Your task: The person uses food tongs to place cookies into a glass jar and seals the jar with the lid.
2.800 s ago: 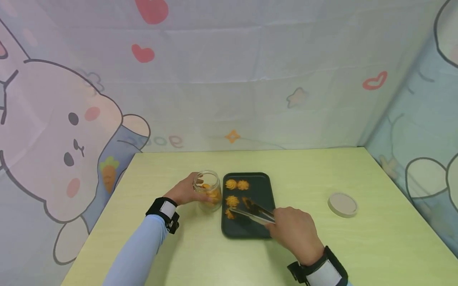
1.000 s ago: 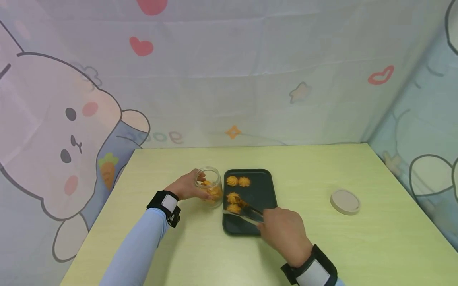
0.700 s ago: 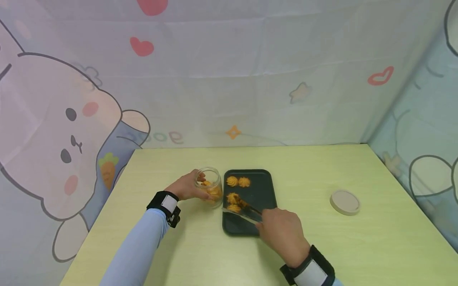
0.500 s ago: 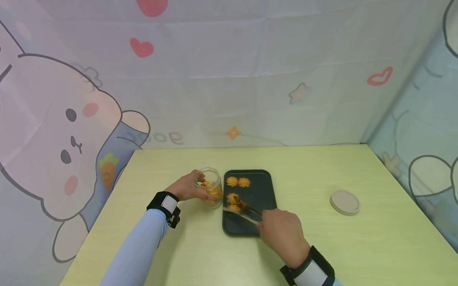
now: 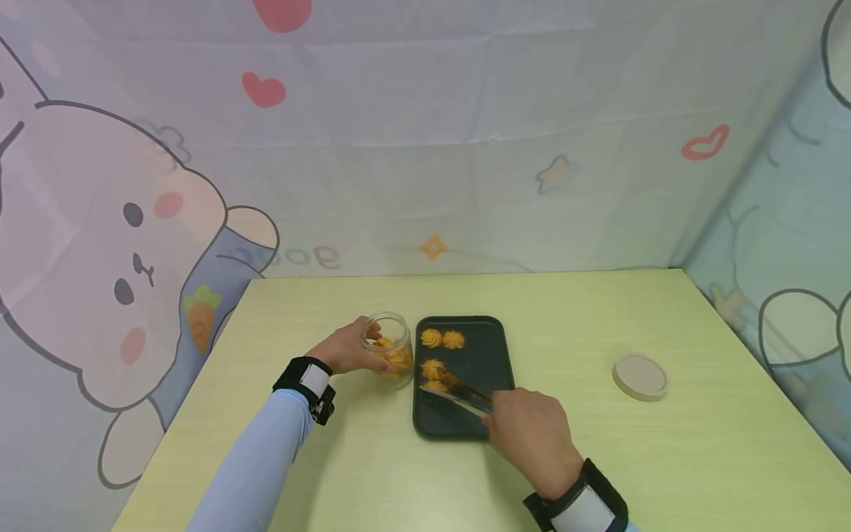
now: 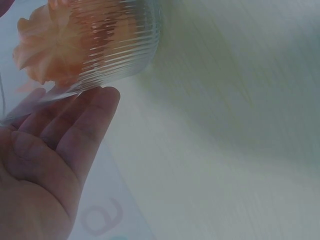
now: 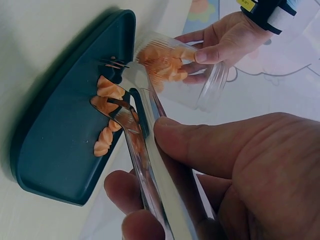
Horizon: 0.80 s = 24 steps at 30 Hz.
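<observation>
Head view: my left hand, curled round a clear jar just left of a dark green tray; fingers partly hidden. My right hand, clamped on tongs; these partly cover the nearest of the piped orange biscuits on the tray. Pale round lid, right.

Left wrist view: jar, ribbed, cut off by the frame; ridged biscuits inside.

Right wrist view: tongs, shiny metal, handle end cut off; biscuit between their tips, contact unclear.
</observation>
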{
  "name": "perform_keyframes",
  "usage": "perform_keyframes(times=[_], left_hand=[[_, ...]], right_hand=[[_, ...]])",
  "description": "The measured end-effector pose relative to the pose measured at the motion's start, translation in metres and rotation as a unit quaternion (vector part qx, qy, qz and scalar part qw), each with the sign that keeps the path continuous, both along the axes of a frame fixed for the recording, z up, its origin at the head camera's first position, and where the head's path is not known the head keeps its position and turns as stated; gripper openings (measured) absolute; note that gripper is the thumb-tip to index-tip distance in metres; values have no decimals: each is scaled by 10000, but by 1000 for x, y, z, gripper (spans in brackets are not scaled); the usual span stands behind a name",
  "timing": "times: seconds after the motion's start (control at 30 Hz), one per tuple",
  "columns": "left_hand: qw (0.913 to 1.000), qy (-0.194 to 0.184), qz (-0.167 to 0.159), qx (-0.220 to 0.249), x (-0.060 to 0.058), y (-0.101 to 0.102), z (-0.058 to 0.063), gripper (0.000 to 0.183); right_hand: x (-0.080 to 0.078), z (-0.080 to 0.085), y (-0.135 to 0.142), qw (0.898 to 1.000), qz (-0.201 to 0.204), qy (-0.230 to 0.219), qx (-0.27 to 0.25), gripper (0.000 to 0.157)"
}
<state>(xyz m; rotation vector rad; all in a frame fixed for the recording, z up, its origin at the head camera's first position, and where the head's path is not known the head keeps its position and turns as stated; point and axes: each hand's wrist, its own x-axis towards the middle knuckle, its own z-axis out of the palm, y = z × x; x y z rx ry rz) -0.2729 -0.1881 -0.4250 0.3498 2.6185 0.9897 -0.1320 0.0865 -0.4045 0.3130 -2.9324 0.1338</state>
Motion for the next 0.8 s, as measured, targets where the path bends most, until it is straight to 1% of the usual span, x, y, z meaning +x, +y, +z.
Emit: perform_keyframes(times=[0.43,0.8], left_hand=[[10000,-9,5,1,0,0,-1,80],[10000,-5,32,-9,-1,0,-2,81]], right_hand=[[-2,0,-4,10000,25,49,5,34],[-1,4,2,9997,-34,-246,-59,32]])
